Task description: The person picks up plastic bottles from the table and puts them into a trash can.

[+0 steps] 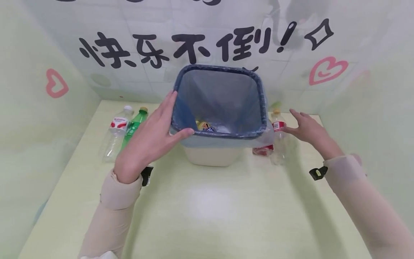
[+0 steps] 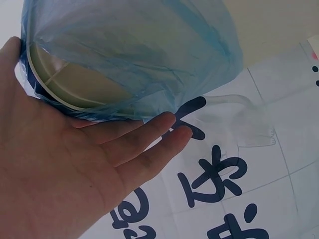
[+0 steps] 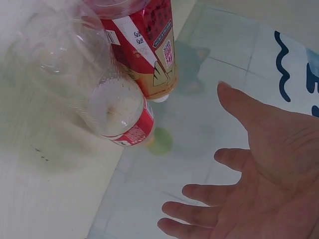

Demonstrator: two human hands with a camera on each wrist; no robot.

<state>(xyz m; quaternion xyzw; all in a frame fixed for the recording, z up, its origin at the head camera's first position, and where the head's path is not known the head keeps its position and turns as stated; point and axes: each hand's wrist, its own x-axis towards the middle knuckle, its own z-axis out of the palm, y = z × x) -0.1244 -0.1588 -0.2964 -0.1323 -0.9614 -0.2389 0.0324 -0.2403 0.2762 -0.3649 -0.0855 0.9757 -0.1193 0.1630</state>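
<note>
A pale waste bin (image 1: 210, 157) with a dark blue rim (image 1: 223, 135) stands in the middle, lined with a translucent blue bag (image 2: 149, 45). Crumpled yellow and dark wrappers (image 1: 204, 126) lie inside. My left hand (image 1: 150, 131) rests along the bin's left side, fingers fairly straight against the bagged rim and thumb at the front corner. To the right of the bin, my right hand (image 1: 307, 128) holds nothing, its fingers spread. Nearest to it is a clear bottle (image 1: 279, 144) with a red label and yellow cap. Beside that stands a red-and-tan labelled container (image 3: 149, 50), partly hidden behind the bin in the head view.
Left of the bin, a clear bottle (image 1: 114, 138) with a white cap and a green bottle (image 1: 134, 124) stand on the pale table (image 1: 210, 216), close to my left forearm. A wall (image 1: 155, 82) with black lettering rises behind, and pale panels flank both sides.
</note>
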